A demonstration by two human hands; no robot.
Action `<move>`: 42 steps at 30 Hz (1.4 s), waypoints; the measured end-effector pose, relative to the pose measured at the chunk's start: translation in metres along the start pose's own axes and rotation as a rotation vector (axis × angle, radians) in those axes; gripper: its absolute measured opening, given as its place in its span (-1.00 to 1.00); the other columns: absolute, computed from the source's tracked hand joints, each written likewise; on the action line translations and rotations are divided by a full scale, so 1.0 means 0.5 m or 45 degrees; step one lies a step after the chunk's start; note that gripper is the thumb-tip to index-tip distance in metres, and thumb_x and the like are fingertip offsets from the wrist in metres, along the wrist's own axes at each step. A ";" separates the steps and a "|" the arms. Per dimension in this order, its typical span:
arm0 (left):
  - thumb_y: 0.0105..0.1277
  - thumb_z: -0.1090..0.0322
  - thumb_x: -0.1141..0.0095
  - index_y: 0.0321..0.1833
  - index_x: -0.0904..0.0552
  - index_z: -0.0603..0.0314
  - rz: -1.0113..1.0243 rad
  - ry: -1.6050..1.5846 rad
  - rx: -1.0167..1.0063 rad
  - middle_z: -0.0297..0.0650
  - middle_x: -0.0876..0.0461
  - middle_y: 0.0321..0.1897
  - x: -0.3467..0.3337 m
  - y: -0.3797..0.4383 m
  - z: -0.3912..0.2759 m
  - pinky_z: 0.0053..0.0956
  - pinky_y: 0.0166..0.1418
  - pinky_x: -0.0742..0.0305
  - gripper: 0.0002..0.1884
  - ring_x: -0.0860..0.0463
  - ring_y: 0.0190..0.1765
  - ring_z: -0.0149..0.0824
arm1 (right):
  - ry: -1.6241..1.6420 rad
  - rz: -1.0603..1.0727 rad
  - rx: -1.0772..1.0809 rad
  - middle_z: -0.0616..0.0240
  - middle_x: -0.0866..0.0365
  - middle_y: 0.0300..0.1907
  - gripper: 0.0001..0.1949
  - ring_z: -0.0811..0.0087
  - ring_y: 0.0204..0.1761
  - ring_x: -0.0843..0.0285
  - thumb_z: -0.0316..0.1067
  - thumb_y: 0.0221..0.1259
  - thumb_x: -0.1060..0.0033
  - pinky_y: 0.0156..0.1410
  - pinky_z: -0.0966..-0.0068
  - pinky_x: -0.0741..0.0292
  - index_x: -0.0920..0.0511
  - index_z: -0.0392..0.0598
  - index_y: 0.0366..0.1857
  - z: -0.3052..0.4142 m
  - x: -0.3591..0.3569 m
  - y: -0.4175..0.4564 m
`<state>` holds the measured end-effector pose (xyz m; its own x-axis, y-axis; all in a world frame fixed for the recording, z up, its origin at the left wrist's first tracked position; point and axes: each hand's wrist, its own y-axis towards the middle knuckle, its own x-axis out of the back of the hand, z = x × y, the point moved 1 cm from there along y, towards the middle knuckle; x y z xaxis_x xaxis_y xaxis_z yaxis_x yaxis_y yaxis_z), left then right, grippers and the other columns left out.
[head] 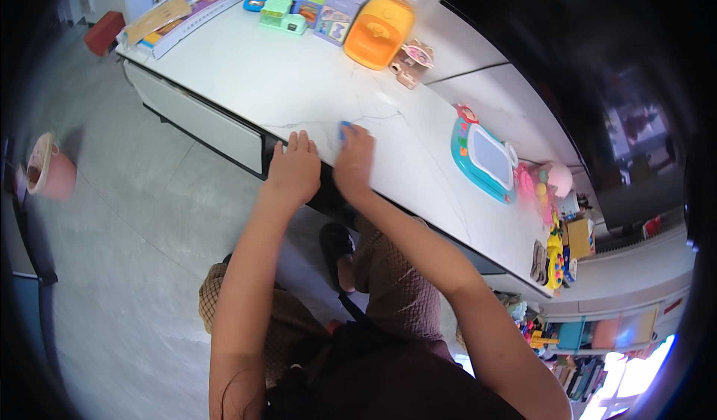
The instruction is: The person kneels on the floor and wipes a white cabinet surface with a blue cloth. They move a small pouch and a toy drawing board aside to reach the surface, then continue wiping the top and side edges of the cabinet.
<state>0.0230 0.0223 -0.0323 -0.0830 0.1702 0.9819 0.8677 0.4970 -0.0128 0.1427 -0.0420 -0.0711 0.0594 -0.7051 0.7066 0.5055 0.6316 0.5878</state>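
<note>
My right hand [354, 159], slightly blurred, is over the front part of a white marble-patterned cabinet top [313, 84]. Its fingers are closed on a small blue object [344, 131]; most of that object is hidden, so its kind is unclear. Just to the left, my left hand [293, 168] lies palm down at the cabinet's front edge. Its fingers stretch forward, slightly spread, and no held object shows.
Along the back stand an orange toy dispenser [378, 33], a purple box [339, 15] and a mint-green toy [280, 14]. Flat boxes [190, 17] lie at the far left. A teal drawing board [484, 159] leans rightward near a dark television [560, 56]. A pink bin [56, 171] stands on the floor.
</note>
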 end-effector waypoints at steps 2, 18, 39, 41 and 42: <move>0.31 0.32 0.10 0.26 -0.32 0.44 0.108 -0.036 0.003 0.10 -0.16 0.38 0.021 0.011 0.004 -0.02 0.41 -0.12 -0.52 -0.15 0.44 -0.01 | 0.136 0.056 0.037 -0.07 -0.44 0.01 -0.67 -0.02 0.08 -0.34 -0.61 0.03 0.01 0.20 0.25 -0.34 -0.52 -0.29 -0.06 0.040 -0.005 0.000; 0.23 0.45 0.15 0.30 -0.30 0.38 0.095 -0.139 -0.005 0.04 -0.07 0.43 0.012 -0.008 0.012 -0.06 0.46 -0.02 -0.48 -0.05 0.48 -0.07 | -0.391 0.284 -0.137 -0.24 -0.44 0.06 -0.64 -0.13 0.10 -0.40 -0.64 -0.04 0.00 0.25 0.17 -0.36 -0.49 -0.38 -0.05 -0.174 0.263 -0.100; 0.18 0.50 0.16 0.25 -0.32 0.42 0.140 -0.172 0.084 0.03 -0.08 0.42 0.035 -0.009 0.048 -0.06 0.48 0.01 -0.50 -0.04 0.49 -0.07 | 0.177 0.706 0.145 -0.05 -0.48 0.10 -0.63 0.01 0.15 -0.42 -0.65 -0.06 -0.01 0.29 0.28 -0.37 -0.57 -0.21 -0.08 -0.067 0.209 -0.048; 0.17 0.50 0.15 0.25 -0.31 0.42 0.136 -0.184 0.062 0.02 -0.08 0.42 0.036 -0.006 0.040 -0.06 0.48 0.00 -0.49 -0.04 0.49 -0.08 | 0.038 0.601 0.003 -0.07 -0.48 0.11 -0.67 0.00 0.16 -0.42 -0.64 -0.02 -0.01 0.27 0.26 -0.39 -0.58 -0.23 -0.10 -0.141 0.263 -0.059; 0.17 0.50 0.14 0.25 -0.31 0.41 0.143 -0.175 0.051 0.02 -0.09 0.42 0.042 -0.007 0.036 -0.06 0.47 -0.01 -0.49 -0.04 0.49 -0.08 | 0.018 0.526 -0.055 -0.08 -0.48 0.10 -0.66 -0.01 0.15 -0.42 -0.65 -0.02 0.00 0.26 0.25 -0.39 -0.57 -0.24 -0.10 -0.149 0.265 -0.063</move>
<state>0.0096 0.0394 -0.0152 -0.0555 0.3396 0.9389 0.8553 0.5013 -0.1307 0.1987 -0.1793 -0.0250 0.2765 -0.3998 0.8739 0.4723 0.8485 0.2387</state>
